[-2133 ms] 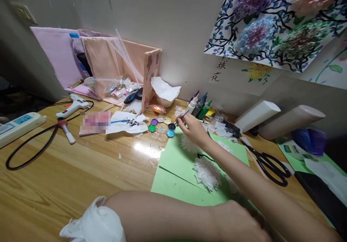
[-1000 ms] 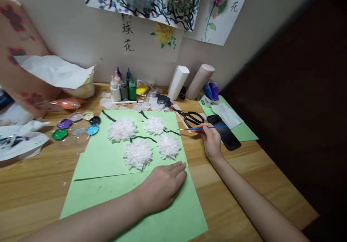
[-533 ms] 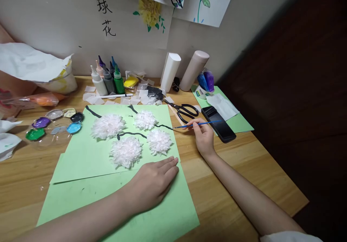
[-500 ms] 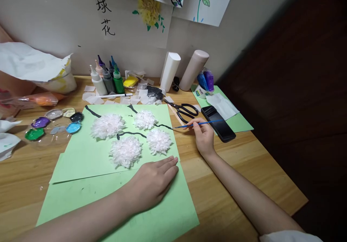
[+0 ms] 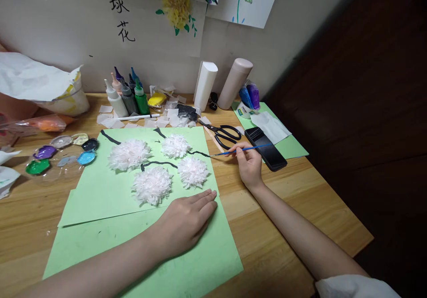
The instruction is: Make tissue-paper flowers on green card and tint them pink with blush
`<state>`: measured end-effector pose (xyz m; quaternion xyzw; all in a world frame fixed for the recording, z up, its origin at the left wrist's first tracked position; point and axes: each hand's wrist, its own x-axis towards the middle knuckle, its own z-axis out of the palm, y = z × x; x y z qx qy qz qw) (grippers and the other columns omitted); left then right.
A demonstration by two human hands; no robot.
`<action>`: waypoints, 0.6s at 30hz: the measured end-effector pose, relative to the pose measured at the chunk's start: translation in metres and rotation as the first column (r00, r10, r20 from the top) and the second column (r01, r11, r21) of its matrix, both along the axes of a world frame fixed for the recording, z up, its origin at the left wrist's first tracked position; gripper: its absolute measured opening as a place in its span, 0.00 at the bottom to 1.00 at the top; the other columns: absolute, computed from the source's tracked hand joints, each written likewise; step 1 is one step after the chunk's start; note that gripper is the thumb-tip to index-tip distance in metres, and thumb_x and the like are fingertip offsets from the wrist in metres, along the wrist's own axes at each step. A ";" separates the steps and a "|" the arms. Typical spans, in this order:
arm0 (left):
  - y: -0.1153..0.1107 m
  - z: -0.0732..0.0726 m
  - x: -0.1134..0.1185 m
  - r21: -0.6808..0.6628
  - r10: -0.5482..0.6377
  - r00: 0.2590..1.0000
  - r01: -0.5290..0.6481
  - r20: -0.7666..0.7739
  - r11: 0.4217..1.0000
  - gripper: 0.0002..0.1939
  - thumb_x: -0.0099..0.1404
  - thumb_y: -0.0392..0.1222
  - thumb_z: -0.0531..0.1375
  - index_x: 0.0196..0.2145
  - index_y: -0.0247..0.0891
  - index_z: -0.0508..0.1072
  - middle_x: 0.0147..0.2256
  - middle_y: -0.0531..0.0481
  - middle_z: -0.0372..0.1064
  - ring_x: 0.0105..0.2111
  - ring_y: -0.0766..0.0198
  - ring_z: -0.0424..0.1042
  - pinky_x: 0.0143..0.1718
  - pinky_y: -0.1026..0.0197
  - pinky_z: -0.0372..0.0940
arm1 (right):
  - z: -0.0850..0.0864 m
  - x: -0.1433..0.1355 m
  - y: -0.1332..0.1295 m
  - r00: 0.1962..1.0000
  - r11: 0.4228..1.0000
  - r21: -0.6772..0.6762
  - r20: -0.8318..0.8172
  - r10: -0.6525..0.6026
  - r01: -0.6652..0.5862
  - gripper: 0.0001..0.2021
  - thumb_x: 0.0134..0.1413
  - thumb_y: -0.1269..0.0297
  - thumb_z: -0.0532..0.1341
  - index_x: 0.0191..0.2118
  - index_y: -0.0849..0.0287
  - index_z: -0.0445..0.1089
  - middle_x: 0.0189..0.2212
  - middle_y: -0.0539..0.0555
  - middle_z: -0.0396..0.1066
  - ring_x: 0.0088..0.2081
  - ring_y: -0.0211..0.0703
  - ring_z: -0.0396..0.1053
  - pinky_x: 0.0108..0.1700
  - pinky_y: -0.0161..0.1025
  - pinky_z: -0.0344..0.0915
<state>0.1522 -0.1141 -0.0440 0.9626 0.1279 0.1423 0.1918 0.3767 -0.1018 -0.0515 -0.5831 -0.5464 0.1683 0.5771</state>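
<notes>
My right hand (image 5: 249, 164) pinches a thin blue paintbrush (image 5: 230, 152). Its tip meets the right end of a black painted line (image 5: 199, 154) at the edge of the upper green paper (image 5: 96, 200). My left hand (image 5: 190, 220) lies flat, fingers stretched out, across the lower part of that paper and the green sheet (image 5: 160, 262) beneath. Several fluffy pale-pink paper flowers (image 5: 152, 185) sit on the upper sheet, with other black strokes (image 5: 110, 137) beside them.
To the left is a clear palette (image 5: 68, 160) of paints. Paint bottles (image 5: 128, 100), paper scraps (image 5: 175, 116), black-handled scissors (image 5: 227, 132) and a phone (image 5: 266, 149) lie behind and right. A white bottle (image 5: 205, 86) and a pinkish bottle (image 5: 235, 83) stand near the wall.
The whole view has shifted slightly, so everything appears a little further left and up. The brush tip stays at the line's right end, and my left hand keeps its place on the paper.
</notes>
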 end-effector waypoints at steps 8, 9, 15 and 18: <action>0.001 0.000 0.000 -0.007 -0.004 1.000 0.004 0.014 1.000 0.15 0.65 0.32 0.46 0.49 0.33 0.63 0.53 0.42 0.64 0.55 0.59 0.61 0.52 0.57 0.64 | 0.001 0.000 -0.001 0.999 0.999 -0.031 0.028 0.038 -0.038 0.11 0.58 0.61 0.53 0.29 0.57 0.67 0.27 0.51 0.69 0.30 0.40 0.70 0.27 0.35 0.66; 0.001 0.000 0.001 -0.007 -0.003 1.000 0.003 0.014 1.000 0.15 0.65 0.32 0.46 0.49 0.33 0.63 0.53 0.42 0.64 0.55 0.59 0.61 0.52 0.57 0.64 | 0.001 0.000 -0.001 0.999 0.999 -0.030 0.029 0.030 -0.030 0.10 0.58 0.61 0.53 0.29 0.57 0.67 0.27 0.51 0.68 0.29 0.39 0.70 0.27 0.34 0.66; 0.001 0.000 0.001 -0.006 -0.007 1.000 0.007 0.010 1.000 0.15 0.66 0.32 0.46 0.49 0.33 0.63 0.53 0.42 0.64 0.55 0.60 0.61 0.52 0.58 0.64 | 0.001 0.003 0.000 0.999 0.998 0.058 0.037 -0.037 0.035 0.10 0.58 0.63 0.52 0.28 0.57 0.66 0.25 0.50 0.67 0.27 0.38 0.70 0.30 0.36 0.65; 0.001 0.000 0.001 0.000 -0.006 1.000 0.006 0.008 1.000 0.15 0.66 0.32 0.46 0.49 0.33 0.64 0.53 0.42 0.64 0.55 0.59 0.61 0.52 0.58 0.64 | 0.002 0.002 -0.001 0.999 1.000 0.015 0.053 -0.006 0.005 0.10 0.58 0.63 0.52 0.29 0.57 0.66 0.26 0.50 0.68 0.28 0.39 0.70 0.29 0.36 0.65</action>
